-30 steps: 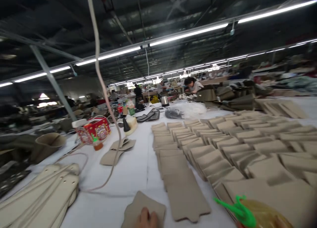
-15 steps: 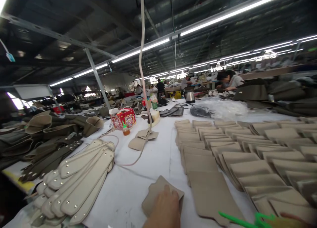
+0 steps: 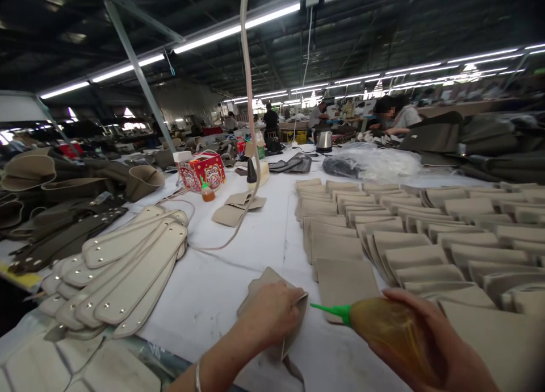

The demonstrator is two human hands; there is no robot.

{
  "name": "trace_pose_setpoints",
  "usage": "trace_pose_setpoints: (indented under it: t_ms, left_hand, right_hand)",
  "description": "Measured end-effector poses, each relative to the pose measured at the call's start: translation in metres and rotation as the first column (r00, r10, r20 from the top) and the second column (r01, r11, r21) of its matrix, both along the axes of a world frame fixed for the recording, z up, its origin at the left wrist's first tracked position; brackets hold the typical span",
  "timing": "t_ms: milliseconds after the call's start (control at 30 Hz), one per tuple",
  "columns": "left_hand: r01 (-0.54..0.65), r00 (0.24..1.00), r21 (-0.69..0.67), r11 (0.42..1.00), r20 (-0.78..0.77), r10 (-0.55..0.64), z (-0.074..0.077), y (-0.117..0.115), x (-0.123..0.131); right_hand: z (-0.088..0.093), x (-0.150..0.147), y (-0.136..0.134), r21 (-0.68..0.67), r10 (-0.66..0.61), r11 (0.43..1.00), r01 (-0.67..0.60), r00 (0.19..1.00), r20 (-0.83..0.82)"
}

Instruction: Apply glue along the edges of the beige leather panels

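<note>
While the left hand (image 3: 270,315) pins a beige piece (image 3: 272,312), the right hand (image 3: 426,346) grips a glue bottle (image 3: 383,329).

On the bench (image 3: 221,301), near its front edge, the left hand (image 3: 270,315) grips a cut piece (image 3: 261,284); just right of it the right hand (image 3: 443,352) holds a bottle (image 3: 385,326), nozzle pointing left towards the piece; overlapping rows of pieces (image 3: 426,233) lie right and behind; stacked long strips (image 3: 123,267) lie left; a box (image 3: 201,171) stands far behind; a hose (image 3: 247,96) hangs from above.
</note>
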State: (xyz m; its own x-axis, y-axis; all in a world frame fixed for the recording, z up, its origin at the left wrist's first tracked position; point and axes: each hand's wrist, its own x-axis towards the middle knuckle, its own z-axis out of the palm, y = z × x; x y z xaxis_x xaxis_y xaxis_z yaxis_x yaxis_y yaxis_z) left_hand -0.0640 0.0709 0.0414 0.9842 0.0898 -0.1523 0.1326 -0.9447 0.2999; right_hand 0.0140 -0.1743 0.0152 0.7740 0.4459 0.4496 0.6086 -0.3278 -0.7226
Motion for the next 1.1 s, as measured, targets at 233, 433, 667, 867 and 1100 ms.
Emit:
trace_pose_setpoints:
  t_ms: [233, 433, 667, 867, 1100]
  left_hand:
    - [0.005, 1.000, 0.010, 1.000, 0.014, -0.005, 0.001, 0.001, 0.002]
    - [-0.013, 0.999, -0.017, 1.000, 0.032, 0.014, -0.006, -0.001, 0.004]
    - [-0.029, 0.999, -0.022, 0.999, 0.026, 0.029, -0.012, -0.002, 0.001]
    - [-0.029, 0.999, -0.032, 0.999, 0.040, 0.030, -0.016, -0.003, 0.002]
    - [-0.033, 0.997, -0.039, 0.999, 0.066, 0.036, -0.024, -0.004, 0.006]
  right_hand:
    - [-0.002, 0.011, 0.016, -0.114, 0.141, 0.986, -0.124, 0.979, 0.149]
    - [-0.001, 0.014, 0.023, -0.160, 0.160, 0.978, -0.132, 0.970, 0.181]
    - [0.011, 0.012, 0.026, -0.162, 0.173, 0.977, -0.136, 0.955, 0.240]
    - [0.002, 0.018, 0.027, -0.168, 0.145, 0.980, -0.110, 0.966, 0.212]
    - [-0.002, 0.019, 0.021, -0.123, 0.130, 0.985, -0.117, 0.986, 0.107]
